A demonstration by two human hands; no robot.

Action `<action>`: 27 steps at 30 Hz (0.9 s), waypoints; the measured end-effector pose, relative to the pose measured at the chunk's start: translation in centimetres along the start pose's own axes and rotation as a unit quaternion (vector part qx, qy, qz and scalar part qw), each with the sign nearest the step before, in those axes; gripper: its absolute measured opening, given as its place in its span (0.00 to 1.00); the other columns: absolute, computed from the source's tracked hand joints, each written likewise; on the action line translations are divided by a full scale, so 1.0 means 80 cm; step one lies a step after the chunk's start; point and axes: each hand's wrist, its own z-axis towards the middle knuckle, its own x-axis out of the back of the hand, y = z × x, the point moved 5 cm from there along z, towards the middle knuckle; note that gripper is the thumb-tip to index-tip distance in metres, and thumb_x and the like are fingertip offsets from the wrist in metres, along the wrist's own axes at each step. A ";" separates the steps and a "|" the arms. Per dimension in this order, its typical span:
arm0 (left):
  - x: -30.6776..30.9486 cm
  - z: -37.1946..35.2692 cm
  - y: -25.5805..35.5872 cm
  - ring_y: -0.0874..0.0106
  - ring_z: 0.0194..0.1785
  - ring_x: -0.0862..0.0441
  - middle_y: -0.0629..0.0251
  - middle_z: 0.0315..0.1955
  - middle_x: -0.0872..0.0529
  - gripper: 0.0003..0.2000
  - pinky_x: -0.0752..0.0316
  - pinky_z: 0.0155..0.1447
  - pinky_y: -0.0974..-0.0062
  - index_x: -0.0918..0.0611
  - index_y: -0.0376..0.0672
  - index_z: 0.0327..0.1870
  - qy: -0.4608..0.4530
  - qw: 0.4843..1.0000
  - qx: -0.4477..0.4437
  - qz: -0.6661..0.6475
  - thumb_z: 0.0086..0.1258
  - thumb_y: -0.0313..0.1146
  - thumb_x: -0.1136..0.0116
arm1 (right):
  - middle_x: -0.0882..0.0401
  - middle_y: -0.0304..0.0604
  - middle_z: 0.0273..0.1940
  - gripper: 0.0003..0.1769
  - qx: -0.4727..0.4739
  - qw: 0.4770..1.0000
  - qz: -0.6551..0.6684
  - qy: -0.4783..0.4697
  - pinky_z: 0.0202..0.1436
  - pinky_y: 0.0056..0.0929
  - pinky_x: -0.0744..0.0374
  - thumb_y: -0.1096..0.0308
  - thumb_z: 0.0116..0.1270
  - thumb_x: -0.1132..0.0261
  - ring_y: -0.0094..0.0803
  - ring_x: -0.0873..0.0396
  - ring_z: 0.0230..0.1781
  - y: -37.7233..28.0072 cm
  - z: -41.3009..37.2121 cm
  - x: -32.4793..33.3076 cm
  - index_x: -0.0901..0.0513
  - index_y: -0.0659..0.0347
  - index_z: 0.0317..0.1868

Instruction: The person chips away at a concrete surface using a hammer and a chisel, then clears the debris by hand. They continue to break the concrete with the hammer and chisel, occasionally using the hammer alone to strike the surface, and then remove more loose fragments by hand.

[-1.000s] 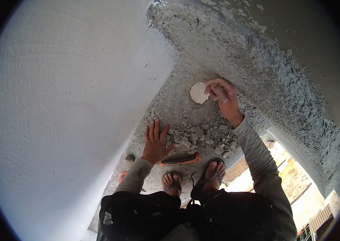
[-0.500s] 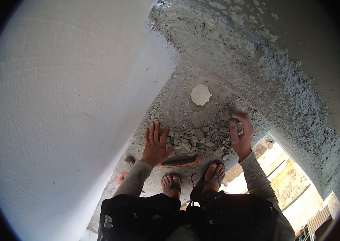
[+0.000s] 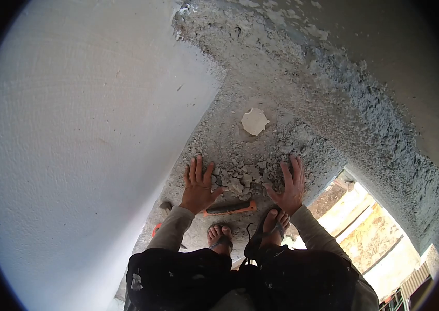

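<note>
one wall (image 3: 84, 129), smooth and pale, filling the left side. one red thing (image 3: 155, 229), partly hidden by the left sleeve, lying on the floor (image 3: 219, 124); its kind is staying unclear. one small tool (image 3: 166, 207), short and dark, lying just beyond that sleeve.

one left hand (image 3: 195, 187), palm down, four fingers spreading wide and pointing away from the body, thumb stretching right to the near left edge of the rubble.

two feet (image 3: 220, 236), each wearing one dark sandal, standing side by side below the hands. one handle (image 3: 230, 208), black with orange ends, lying crosswise between the rubble and the feet.

one heap of rubble (image 3: 244, 179), grey, larger chunks mixing with crumbs, lying on the floor between the two hands; the pieces are overlapping too much for a sure count. one pale patch (image 3: 255, 121), roundish with a jagged rim, showing in the floor beyond the heap; whether it is a hole, one cannot tell.

one right hand (image 3: 290, 187), palm down, fingers spreading wide, thumb pointing left at the heap's right side; whether it is touching a chunk, one cannot tell.

one opening (image 3: 375, 228), bright, showing at lower right. one rough ledge (image 3: 375, 114), grey and pitted, running down the right side.
</note>
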 end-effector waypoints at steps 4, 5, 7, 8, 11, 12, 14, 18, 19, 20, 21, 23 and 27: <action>0.002 0.001 -0.001 0.40 0.80 0.68 0.39 0.77 0.64 0.47 0.67 0.77 0.38 0.52 0.43 0.78 0.001 1.000 -0.002 0.000 0.67 0.58 0.40 | 0.40 0.60 0.71 0.45 0.030 0.999 -0.015 -0.013 0.73 0.64 0.42 0.49 0.52 0.23 0.63 0.44 0.74 -0.002 -0.023 -0.002 0.30 0.57 0.67; 0.002 0.001 0.000 0.40 0.80 0.68 0.39 0.77 0.64 0.47 0.66 0.77 0.38 0.52 0.43 0.78 0.003 1.000 -0.004 0.003 0.67 0.58 0.40 | 0.39 0.60 0.71 0.45 0.037 0.999 -0.025 -0.010 0.72 0.64 0.41 0.48 0.52 0.23 0.63 0.43 0.73 0.001 -0.030 -0.001 0.29 0.57 0.67; 0.002 -0.001 0.001 0.40 0.80 0.68 0.39 0.77 0.64 0.47 0.66 0.77 0.38 0.52 0.43 0.78 -0.003 1.000 -0.004 0.004 0.67 0.57 0.40 | 0.39 0.60 0.71 0.45 0.028 0.999 -0.034 -0.025 0.72 0.64 0.41 0.47 0.51 0.23 0.63 0.42 0.73 0.010 -0.045 0.005 0.29 0.57 0.67; 0.002 0.001 0.002 0.40 0.80 0.68 0.40 0.77 0.64 0.47 0.66 0.77 0.38 0.52 0.44 0.78 0.000 1.000 -0.001 0.004 0.68 0.57 0.40 | 0.39 0.60 0.71 0.46 0.023 0.998 -0.044 -0.036 0.72 0.64 0.41 0.46 0.50 0.23 0.63 0.42 0.73 0.014 -0.051 0.008 0.28 0.57 0.67; 0.003 0.003 0.001 0.40 0.80 0.68 0.40 0.77 0.64 0.46 0.67 0.77 0.38 0.51 0.44 0.78 -0.001 1.000 0.003 0.000 0.68 0.57 0.39 | 0.39 0.60 0.71 0.48 0.064 0.995 -0.053 -0.047 0.72 0.64 0.41 0.44 0.47 0.23 0.62 0.42 0.73 0.026 -0.064 -0.001 0.27 0.57 0.66; 0.003 0.001 0.002 0.41 0.80 0.68 0.40 0.77 0.64 0.46 0.67 0.77 0.38 0.51 0.44 0.78 -0.004 1.000 0.005 -0.002 0.68 0.56 0.39 | 0.39 0.60 0.71 0.48 0.063 0.995 -0.052 -0.050 0.72 0.64 0.41 0.44 0.47 0.23 0.62 0.42 0.73 0.031 -0.068 -0.006 0.27 0.57 0.66; 0.004 0.001 0.002 0.41 0.80 0.69 0.40 0.77 0.64 0.46 0.67 0.77 0.39 0.51 0.44 0.78 -0.009 1.000 0.008 -0.003 0.68 0.56 0.39 | 0.38 0.58 0.71 0.46 0.103 0.993 -0.050 -0.037 0.73 0.63 0.41 0.43 0.47 0.22 0.59 0.42 0.74 0.030 -0.065 -0.010 0.25 0.55 0.65; 0.002 0.001 0.002 0.42 0.80 0.69 0.41 0.77 0.65 0.47 0.66 0.77 0.40 0.52 0.44 0.78 -0.001 1.000 0.006 -0.001 0.68 0.57 0.39 | 0.35 0.53 0.70 0.41 0.168 0.983 -0.063 -0.038 0.73 0.60 0.40 0.44 0.51 0.24 0.54 0.39 0.73 0.013 -0.048 -0.003 0.23 0.50 0.64; 0.001 0.002 0.003 0.42 0.80 0.69 0.41 0.77 0.65 0.47 0.66 0.77 0.40 0.52 0.44 0.78 -0.002 1.000 0.004 -0.002 0.68 0.57 0.39 | 0.34 0.50 0.70 0.38 0.192 0.975 -0.079 -0.083 0.73 0.58 0.40 0.45 0.53 0.25 0.52 0.38 0.73 0.001 -0.033 -0.004 0.23 0.47 0.63; 0.002 0.002 0.004 0.42 0.80 0.70 0.41 0.77 0.65 0.47 0.67 0.78 0.40 0.52 0.44 0.78 -0.003 1.000 0.006 -0.003 0.68 0.57 0.39 | 0.33 0.47 0.70 0.35 0.214 0.964 -0.094 -0.128 0.74 0.56 0.39 0.46 0.55 0.26 0.50 0.37 0.72 -0.007 -0.028 -0.007 0.22 0.45 0.63; 0.004 0.001 0.003 0.42 0.80 0.70 0.41 0.78 0.66 0.47 0.67 0.78 0.40 0.52 0.44 0.78 -0.002 1.000 0.007 -0.001 0.68 0.57 0.40 | 0.33 0.47 0.70 0.35 0.214 0.964 -0.093 -0.126 0.74 0.56 0.39 0.46 0.55 0.26 0.50 0.37 0.72 -0.002 -0.029 -0.009 0.22 0.45 0.63; 0.001 0.002 0.000 0.42 0.80 0.70 0.42 0.78 0.66 0.47 0.67 0.78 0.40 0.52 0.44 0.78 0.001 1.000 0.002 0.007 0.68 0.57 0.40 | 0.33 0.45 0.70 0.32 0.312 0.936 -0.124 -0.101 0.74 0.54 0.39 0.46 0.58 0.28 0.48 0.36 0.72 0.007 -0.039 -0.013 0.22 0.43 0.62; 0.000 0.000 0.000 0.42 0.80 0.70 0.41 0.77 0.66 0.46 0.67 0.78 0.40 0.52 0.44 0.78 0.002 1.000 -0.002 0.005 0.69 0.58 0.41 | 0.33 0.44 0.70 0.30 0.299 0.938 -0.138 -0.106 0.74 0.54 0.40 0.45 0.58 0.29 0.48 0.37 0.72 0.034 -0.046 0.002 0.20 0.42 0.60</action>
